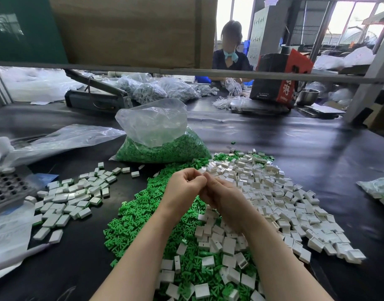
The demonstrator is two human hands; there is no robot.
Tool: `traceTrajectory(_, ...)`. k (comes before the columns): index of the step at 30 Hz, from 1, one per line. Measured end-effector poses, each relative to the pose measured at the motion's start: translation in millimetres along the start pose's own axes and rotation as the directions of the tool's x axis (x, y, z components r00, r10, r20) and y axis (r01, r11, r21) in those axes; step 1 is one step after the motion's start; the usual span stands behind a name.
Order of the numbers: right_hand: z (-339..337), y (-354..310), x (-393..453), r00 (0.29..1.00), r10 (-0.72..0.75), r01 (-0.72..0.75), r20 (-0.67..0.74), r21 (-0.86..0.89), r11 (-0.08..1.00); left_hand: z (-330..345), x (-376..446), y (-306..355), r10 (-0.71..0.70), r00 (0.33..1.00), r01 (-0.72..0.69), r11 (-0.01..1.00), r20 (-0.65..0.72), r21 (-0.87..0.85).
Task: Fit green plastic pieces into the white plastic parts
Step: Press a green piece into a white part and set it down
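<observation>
Both hands (203,189) over green pieces (132,222)

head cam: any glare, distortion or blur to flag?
Head view: windows at top right are blown out; the shelf rail bows from wide-angle distortion; soft glare streaks the black table; the small bag at the right edge smears; both hands are fairly sharp.

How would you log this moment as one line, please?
left hand: pinching small part | right hand: fingers curled, meeting left | above green pieces
</observation>
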State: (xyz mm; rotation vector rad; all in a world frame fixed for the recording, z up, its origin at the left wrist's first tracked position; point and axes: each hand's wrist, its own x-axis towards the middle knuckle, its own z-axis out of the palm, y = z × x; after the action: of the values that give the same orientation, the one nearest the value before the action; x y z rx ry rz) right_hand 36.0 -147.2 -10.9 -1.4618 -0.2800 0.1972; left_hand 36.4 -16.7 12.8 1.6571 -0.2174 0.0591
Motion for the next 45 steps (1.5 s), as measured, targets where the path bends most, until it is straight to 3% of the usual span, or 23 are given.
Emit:
traceTrajectory(27, -1, 1, 1, 1.0, 0.014, -0.013, 0.007, -0.051, 0.999, 5, 1, -8, 0.005, 1.0, -0.007, 0.993, -0.013, -0.118)
traceTrajectory(38, 1, -2, 0, 0.999, 0.006, -0.007, 0.04, 0.01, 1.0, -4, 5, -11, -0.088, 0.989, 0.12, 0.946, 0.116, -0.302)
traceTrajectory(45, -1, 1, 0, 1.0, 0.011, -0.01, 0.029, -0.015, 1.0, 0, 7, -13, -0.125, 0.989, 0.14, 0.955, 0.074, -0.26)
